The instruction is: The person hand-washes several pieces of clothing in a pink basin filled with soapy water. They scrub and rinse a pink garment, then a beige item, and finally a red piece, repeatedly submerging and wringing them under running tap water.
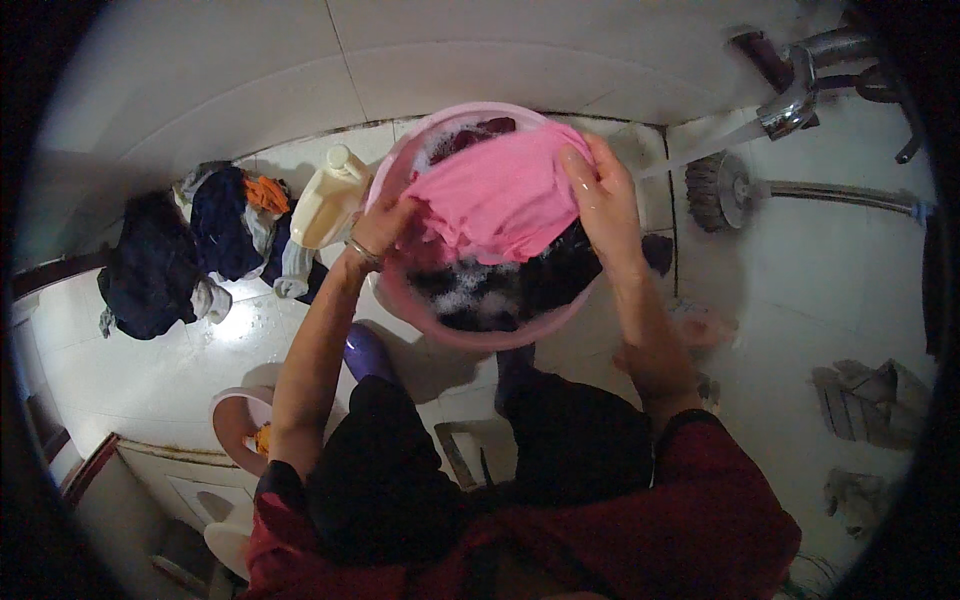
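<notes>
A wet pink garment (495, 191) is stretched between my two hands over a large pink basin (487, 341). My left hand (386, 229), with a bangle at the wrist, grips its bunched left end near the basin's rim. At the upper right corner, my right hand (600, 187) pinches the cloth between thumb and fingers. Beneath the garment, dark clothes (480, 300) lie in the basin among white suds. A maroon cloth (476, 135) shows at the basin's far side. The garment hides the middle of the basin.
A cream plastic jug (326, 206) stands left of the basin, beside piled dark clothes (154, 262) and an orange cloth (266, 195). A smaller pink bucket (232, 420) sits lower left. A chrome tap (787, 112) and a long-handled round brush (720, 191) are at the right.
</notes>
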Motion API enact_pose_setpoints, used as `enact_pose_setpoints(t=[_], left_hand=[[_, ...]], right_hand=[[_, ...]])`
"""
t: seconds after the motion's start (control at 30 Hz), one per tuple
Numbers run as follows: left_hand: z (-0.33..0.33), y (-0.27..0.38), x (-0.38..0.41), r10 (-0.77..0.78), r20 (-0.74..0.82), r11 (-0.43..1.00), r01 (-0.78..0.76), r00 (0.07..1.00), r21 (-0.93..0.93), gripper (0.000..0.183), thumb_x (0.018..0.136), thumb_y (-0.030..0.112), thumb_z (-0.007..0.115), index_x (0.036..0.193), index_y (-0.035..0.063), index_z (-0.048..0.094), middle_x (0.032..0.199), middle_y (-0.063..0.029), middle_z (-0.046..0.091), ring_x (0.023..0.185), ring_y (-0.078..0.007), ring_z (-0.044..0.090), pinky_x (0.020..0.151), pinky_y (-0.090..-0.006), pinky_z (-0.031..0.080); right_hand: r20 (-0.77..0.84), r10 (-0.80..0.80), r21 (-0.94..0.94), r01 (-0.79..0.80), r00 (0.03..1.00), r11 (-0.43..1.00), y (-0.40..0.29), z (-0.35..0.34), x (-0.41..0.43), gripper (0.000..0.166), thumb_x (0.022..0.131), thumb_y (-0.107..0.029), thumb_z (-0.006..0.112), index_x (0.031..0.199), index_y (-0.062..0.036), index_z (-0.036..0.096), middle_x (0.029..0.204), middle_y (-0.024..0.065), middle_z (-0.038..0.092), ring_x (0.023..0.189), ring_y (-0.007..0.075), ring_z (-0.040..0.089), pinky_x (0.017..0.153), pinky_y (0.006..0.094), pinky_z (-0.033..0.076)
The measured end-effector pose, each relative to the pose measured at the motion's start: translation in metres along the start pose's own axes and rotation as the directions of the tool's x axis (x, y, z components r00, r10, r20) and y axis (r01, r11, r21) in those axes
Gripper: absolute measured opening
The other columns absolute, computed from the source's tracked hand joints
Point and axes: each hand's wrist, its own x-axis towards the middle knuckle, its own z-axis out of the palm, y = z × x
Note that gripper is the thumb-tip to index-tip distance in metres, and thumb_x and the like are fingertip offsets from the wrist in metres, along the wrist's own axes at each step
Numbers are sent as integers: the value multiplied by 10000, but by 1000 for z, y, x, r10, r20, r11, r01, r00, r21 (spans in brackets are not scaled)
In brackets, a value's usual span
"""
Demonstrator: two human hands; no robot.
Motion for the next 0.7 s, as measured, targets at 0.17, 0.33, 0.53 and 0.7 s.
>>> enact_pose_setpoints(t=[0.17, 0.33, 0.53, 0.7], left_hand=[[-20, 58, -14, 180, -240, 981, -154, 954, 122, 196, 765, 188, 555, 862, 27, 498, 797, -137, 557, 718, -251, 565, 638, -346, 449], [19, 9, -26, 254, 128, 668, -269, 959, 694, 395, 686, 264, 612, 1015, 88, 480, 915, -137, 524, 860, -296, 526, 729, -378, 437], [33, 16, -25, 238, 52, 487, -165, 970, 858, 408, 661, 266, 620, 1026, 130, 500, 985, -91, 516, 944, -282, 493, 806, -378, 405], [26, 8, -21, 321, 61, 629, -261, 945, 732, 283, 683, 199, 597, 955, 131, 554, 928, -86, 555, 911, -260, 517, 765, -379, 422]], right_hand=[[230, -210, -580, 307, 950, 754, 44, 11, -22, 423, 738, -144, 566, 1115, 2, 442, 1075, 190, 469, 986, 347, 454, 849, 401, 368], [364, -159, -726, 386, 918, 569, 132, 74, -54, 323, 713, -184, 608, 1001, -51, 544, 937, 138, 563, 909, 313, 524, 772, 383, 413], [404, 185, 9, -207, 896, 978, 134, 26, -37, 232, 733, -145, 648, 867, -14, 511, 763, -1, 546, 675, 61, 506, 577, 224, 425], [201, 337, 224, -378, 920, 898, 37, -41, -50, 255, 749, -111, 617, 968, 0, 547, 866, 22, 584, 763, 96, 531, 696, 225, 422]])
